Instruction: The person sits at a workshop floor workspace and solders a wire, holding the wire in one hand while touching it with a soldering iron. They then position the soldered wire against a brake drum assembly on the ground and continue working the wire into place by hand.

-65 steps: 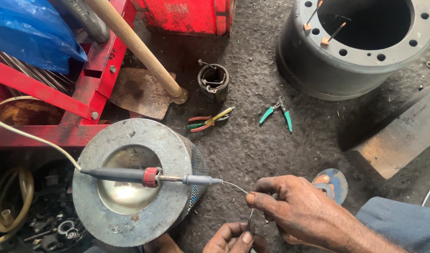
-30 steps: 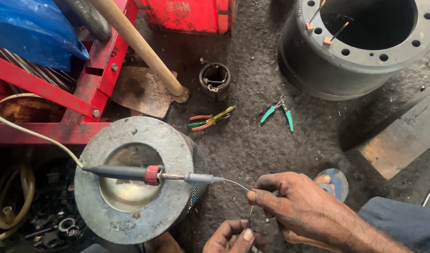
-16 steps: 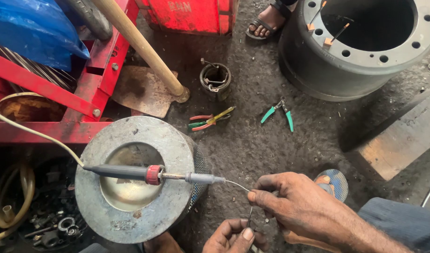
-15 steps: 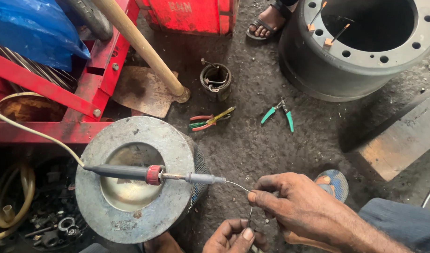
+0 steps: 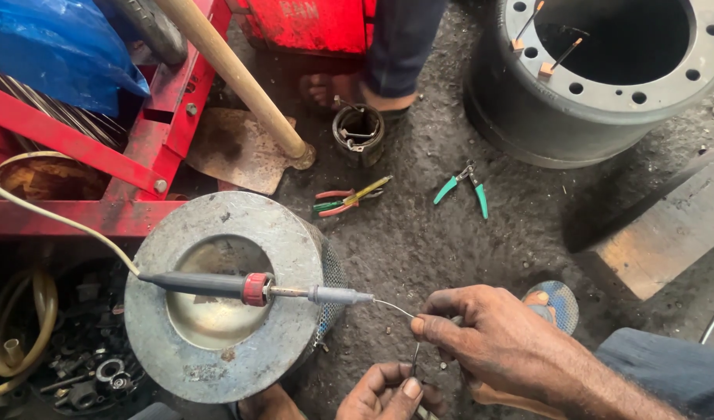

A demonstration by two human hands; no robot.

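My right hand (image 5: 497,342) pinches a thin wire (image 5: 393,308) between thumb and forefinger, right at the tip of a soldering iron (image 5: 248,288). The iron, dark-handled with a red collar, lies across the top of a grey metal cylinder (image 5: 217,225), its tip pointing right and its cream cord (image 5: 54,218) running off to the left. Just below, at the bottom edge, my left hand (image 5: 380,393) is curled around the lower, darker end of the wire (image 5: 413,362). The palm is partly cut off by the frame.
Red-handled pliers (image 5: 341,202) and green-handled cutters (image 5: 466,188) lie on the dark gritty floor. A small metal ring (image 5: 358,134) sits by another person's foot and trouser leg (image 5: 396,54). A large brake drum (image 5: 605,70) stands top right; a red frame (image 5: 77,148) and wooden handle (image 5: 240,78) left.
Another person's foot and leg have stepped into view at the top, beside the small metal ring. My hands and the soldering iron stay almost still.
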